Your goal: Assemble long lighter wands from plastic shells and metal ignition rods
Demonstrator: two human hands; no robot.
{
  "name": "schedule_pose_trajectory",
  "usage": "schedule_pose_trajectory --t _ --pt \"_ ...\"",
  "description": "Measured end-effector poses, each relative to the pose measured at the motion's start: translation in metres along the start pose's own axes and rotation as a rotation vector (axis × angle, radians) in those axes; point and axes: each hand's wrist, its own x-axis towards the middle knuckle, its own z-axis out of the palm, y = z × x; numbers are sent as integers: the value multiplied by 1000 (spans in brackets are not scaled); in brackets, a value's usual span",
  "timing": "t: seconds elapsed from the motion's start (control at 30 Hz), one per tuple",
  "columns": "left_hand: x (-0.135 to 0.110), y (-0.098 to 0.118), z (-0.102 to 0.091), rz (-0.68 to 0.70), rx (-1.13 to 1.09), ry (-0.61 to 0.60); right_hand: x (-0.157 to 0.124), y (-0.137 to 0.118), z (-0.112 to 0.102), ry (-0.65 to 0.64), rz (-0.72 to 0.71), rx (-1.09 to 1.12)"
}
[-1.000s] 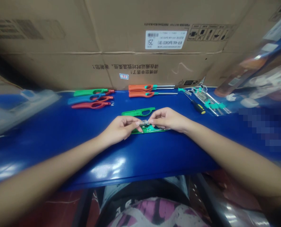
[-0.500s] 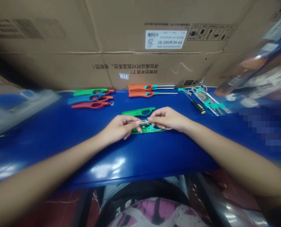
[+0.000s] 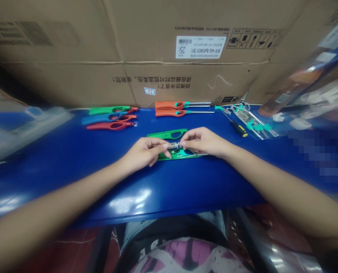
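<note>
My left hand point(image 3: 146, 152) pinches a small clear fuel tank point(image 3: 172, 145) of a lighter by its left end. At the tank's right end my right hand point(image 3: 201, 141) has thumb and forefinger closed; whatever is between them is too small to make out. Just below lies a green lighter shell half point(image 3: 193, 156) with a teal trigger and thin white wires in it, partly covered by my fingers. Behind it rests a second green shell half point(image 3: 160, 135), with nothing holding it.
Orange long-neck lighters point(image 3: 169, 113) lie at the back middle, coloured handle shells point(image 3: 109, 126) to their left. A black and yellow screwdriver point(image 3: 238, 129) and metal tubes with teal parts point(image 3: 258, 127) lie right. A cardboard sheet point(image 3: 146, 45) stands behind the blue table point(image 3: 123, 182).
My right fingers have drawn slightly right and up from the tank's end, so more of the end shows. My left hand has stayed almost in place.
</note>
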Motion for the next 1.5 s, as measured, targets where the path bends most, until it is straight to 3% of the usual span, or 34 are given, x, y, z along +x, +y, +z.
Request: schedule_pose_trajectory --t 0.7,1.5 --pt "-3 2 4 -5 104 16 4 6 9 75 -54 29" --pt "-3 4 3 12 0 27 3 2 -3 12 -62 -55"
